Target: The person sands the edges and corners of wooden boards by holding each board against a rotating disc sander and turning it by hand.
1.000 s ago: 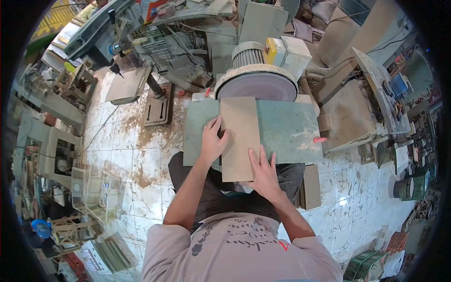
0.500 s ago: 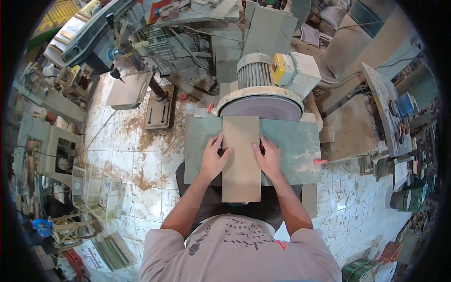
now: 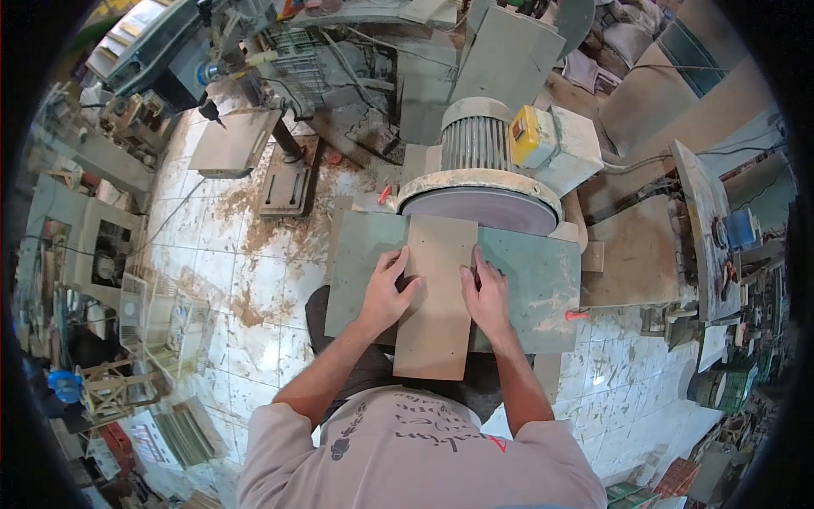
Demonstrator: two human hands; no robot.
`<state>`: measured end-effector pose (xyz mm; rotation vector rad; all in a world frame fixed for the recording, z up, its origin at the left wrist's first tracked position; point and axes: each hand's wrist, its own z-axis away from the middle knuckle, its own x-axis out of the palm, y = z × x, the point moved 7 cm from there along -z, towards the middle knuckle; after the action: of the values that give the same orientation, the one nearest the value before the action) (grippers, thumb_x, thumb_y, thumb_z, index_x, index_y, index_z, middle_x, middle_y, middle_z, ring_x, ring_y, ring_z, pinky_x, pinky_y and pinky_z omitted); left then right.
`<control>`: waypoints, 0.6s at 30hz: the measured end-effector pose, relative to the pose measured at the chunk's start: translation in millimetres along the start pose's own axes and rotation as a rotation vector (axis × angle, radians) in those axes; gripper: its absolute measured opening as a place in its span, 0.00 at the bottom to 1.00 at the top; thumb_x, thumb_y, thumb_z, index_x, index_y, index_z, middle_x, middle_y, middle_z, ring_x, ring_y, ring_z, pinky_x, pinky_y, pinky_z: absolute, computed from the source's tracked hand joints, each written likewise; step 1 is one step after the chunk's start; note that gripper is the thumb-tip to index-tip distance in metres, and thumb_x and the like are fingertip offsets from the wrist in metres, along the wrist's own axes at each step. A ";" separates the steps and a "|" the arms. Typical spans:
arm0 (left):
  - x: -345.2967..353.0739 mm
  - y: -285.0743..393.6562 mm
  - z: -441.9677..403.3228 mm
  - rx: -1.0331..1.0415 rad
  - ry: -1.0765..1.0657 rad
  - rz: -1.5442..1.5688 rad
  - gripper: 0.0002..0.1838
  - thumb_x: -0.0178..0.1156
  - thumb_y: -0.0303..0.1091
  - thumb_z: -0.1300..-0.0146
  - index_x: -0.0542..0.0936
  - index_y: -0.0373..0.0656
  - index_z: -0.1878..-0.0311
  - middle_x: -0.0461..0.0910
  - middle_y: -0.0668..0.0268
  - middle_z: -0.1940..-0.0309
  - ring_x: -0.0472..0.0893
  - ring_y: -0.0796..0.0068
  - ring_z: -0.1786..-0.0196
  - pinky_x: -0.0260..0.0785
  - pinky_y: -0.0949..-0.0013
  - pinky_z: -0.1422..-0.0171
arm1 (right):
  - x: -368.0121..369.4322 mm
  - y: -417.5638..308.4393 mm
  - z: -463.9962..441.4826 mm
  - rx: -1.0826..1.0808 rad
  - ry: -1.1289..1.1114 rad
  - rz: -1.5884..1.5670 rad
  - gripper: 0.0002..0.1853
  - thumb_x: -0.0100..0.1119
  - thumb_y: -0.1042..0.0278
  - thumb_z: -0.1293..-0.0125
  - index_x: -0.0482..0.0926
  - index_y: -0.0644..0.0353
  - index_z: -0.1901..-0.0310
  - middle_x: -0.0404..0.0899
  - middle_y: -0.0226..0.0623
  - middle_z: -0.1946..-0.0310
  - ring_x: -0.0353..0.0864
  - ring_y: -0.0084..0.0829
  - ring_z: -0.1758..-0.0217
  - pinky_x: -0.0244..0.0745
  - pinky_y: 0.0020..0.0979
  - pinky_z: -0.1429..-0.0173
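Observation:
A flat tan board with small dark holes near its corners lies lengthwise on the green sander table. Its far end meets the lower edge of the disc of the disc sander; whether they touch I cannot tell. My left hand grips the board's left edge, thumb at the edge and fingers pointing forward. Opposite it, my right hand holds the right edge in the same way. The near end of the board overhangs the table toward my body.
Behind the disc sits the sander's motor with a yellow switch box. A red handle sticks out at the table's right. To the left stands a drill press on the sawdust-strewn tiled floor. Wire baskets lie at lower left.
The camera view has tilted slightly, so the sander sits a little lower and further right. Both hands keep their hold on the board, which looks slightly turned in the picture.

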<state>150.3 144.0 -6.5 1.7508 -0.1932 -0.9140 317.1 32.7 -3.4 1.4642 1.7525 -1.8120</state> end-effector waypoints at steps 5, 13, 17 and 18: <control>4.9 3.5 -1.7 0.028 -0.004 0.007 0.34 0.65 0.35 0.43 0.67 0.27 0.36 0.70 0.48 0.45 0.73 0.52 0.43 0.67 0.62 0.38 | -4.4 4.1 -3.1 0.040 -0.048 0.011 0.27 0.53 0.60 0.32 0.67 0.67 0.36 0.77 0.46 0.66 0.77 0.45 0.63 0.66 0.45 0.55; 6.3 9.8 -2.7 0.052 0.007 -0.016 0.34 0.66 0.36 0.43 0.68 0.27 0.37 0.70 0.46 0.44 0.74 0.50 0.43 0.67 0.61 0.38 | -7.7 10.9 -3.6 0.079 -0.110 0.024 0.28 0.53 0.59 0.32 0.67 0.66 0.35 0.78 0.48 0.63 0.78 0.46 0.59 0.66 0.47 0.51; 13.5 7.7 -4.0 0.025 -0.034 0.021 0.34 0.65 0.37 0.42 0.68 0.27 0.36 0.71 0.46 0.44 0.73 0.49 0.42 0.67 0.60 0.37 | -15.7 10.8 -3.4 0.055 -0.074 0.051 0.27 0.53 0.61 0.32 0.68 0.69 0.37 0.80 0.49 0.62 0.78 0.47 0.60 0.69 0.45 0.50; 13.9 7.5 -4.0 0.026 -0.030 0.021 0.34 0.65 0.37 0.42 0.68 0.27 0.36 0.71 0.46 0.44 0.73 0.49 0.42 0.67 0.60 0.37 | -16.1 11.0 -3.4 0.052 -0.074 0.052 0.27 0.53 0.61 0.32 0.68 0.69 0.37 0.80 0.49 0.62 0.78 0.47 0.60 0.69 0.45 0.50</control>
<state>164.7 136.5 -6.2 1.7564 -0.2433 -0.9266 334.5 25.4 2.6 1.4281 1.6298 -1.8736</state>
